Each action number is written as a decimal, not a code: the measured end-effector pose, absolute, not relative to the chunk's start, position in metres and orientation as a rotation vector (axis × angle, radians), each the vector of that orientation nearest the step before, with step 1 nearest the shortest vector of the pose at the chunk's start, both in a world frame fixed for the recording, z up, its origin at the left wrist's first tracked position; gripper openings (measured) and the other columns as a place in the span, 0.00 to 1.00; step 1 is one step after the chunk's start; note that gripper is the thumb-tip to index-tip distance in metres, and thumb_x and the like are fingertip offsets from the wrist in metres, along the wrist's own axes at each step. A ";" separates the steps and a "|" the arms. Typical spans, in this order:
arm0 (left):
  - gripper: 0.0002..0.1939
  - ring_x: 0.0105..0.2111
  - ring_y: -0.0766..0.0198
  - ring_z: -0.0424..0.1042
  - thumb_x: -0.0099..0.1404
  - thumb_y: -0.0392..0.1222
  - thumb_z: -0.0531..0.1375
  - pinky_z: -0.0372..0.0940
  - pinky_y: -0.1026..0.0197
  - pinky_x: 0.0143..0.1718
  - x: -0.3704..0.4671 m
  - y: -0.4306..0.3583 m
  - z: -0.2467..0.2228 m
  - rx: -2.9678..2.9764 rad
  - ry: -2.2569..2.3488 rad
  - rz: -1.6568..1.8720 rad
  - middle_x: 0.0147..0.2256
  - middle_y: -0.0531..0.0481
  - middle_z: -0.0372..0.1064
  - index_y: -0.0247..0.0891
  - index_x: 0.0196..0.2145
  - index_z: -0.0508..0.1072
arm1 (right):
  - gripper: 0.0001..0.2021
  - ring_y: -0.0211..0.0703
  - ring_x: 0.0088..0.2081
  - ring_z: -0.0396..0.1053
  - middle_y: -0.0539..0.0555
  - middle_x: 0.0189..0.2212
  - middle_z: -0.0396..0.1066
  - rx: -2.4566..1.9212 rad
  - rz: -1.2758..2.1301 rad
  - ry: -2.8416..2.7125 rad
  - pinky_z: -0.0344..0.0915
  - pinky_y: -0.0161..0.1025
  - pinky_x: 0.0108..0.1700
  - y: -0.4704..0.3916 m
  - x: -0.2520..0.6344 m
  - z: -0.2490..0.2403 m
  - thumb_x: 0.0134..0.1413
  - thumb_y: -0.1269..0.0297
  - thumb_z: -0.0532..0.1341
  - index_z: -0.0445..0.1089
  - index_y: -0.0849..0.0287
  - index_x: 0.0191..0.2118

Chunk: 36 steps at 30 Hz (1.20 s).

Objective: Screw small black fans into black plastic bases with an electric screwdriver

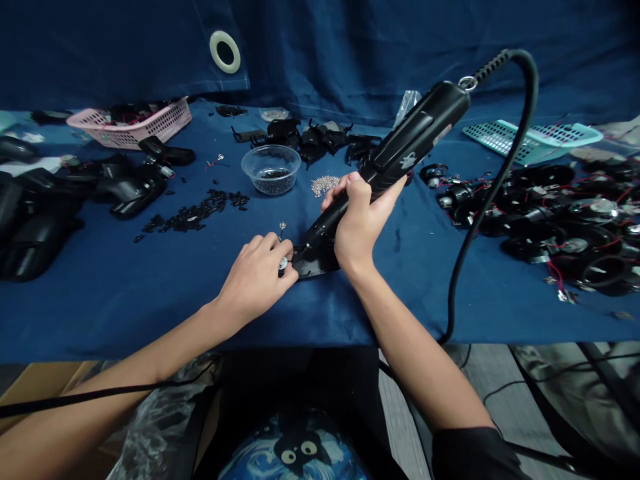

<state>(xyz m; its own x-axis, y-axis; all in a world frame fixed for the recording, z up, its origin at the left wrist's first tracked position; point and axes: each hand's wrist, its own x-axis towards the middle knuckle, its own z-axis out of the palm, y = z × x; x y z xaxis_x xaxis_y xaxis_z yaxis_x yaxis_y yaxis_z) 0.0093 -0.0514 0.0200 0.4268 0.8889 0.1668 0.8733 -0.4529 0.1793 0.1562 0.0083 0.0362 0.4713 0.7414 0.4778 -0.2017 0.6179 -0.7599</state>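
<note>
My right hand (363, 217) is wrapped round a black corded electric screwdriver (400, 150), tilted so its bit points down and to the left. The bit's tip reaches a black plastic housing (320, 263) lying on the blue cloth. Gripping the left end of that housing is my left hand (263, 270), its fingers curled. A small round silvery part (283, 263) shows by the left fingertips; what it belongs to is partly hidden. Just behind the left hand a small metal-tipped piece (283, 228) sticks up.
Behind the hands stand a clear plastic bowl (271, 170) of tiny dark parts and a heap of small screws (325, 185). Small black pieces (200, 210) lie left. Black housings (45, 213) and wired assemblies (565, 213) crowd both sides, near pink (135, 130) and teal baskets (535, 143). The cord (465, 267) hangs right.
</note>
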 end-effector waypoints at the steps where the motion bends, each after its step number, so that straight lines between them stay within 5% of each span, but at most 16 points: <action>1: 0.03 0.37 0.55 0.63 0.64 0.37 0.53 0.63 0.52 0.42 0.009 -0.052 0.019 2.584 1.592 0.382 0.35 0.47 0.63 0.39 0.34 0.66 | 0.15 0.31 0.19 0.62 0.40 0.23 0.58 -0.686 0.638 -0.908 0.63 0.33 0.25 0.008 0.156 0.036 0.57 0.54 0.57 0.49 0.50 0.43; 17: 0.04 0.38 0.55 0.61 0.62 0.33 0.53 0.61 0.52 0.44 0.014 -0.057 0.006 2.369 1.636 0.701 0.37 0.47 0.63 0.39 0.33 0.65 | 0.12 0.29 0.19 0.63 0.40 0.23 0.60 -0.684 0.657 -0.934 0.64 0.31 0.25 0.007 0.150 0.030 0.58 0.60 0.57 0.49 0.50 0.40; 36: 0.09 0.44 0.52 0.69 0.67 0.43 0.55 0.61 0.46 0.51 -0.005 -0.048 0.027 2.569 1.485 0.283 0.42 0.45 0.66 0.37 0.43 0.69 | 0.12 0.29 0.19 0.63 0.40 0.23 0.60 -0.677 0.662 -0.847 0.64 0.30 0.23 0.014 0.159 0.032 0.58 0.60 0.56 0.49 0.51 0.40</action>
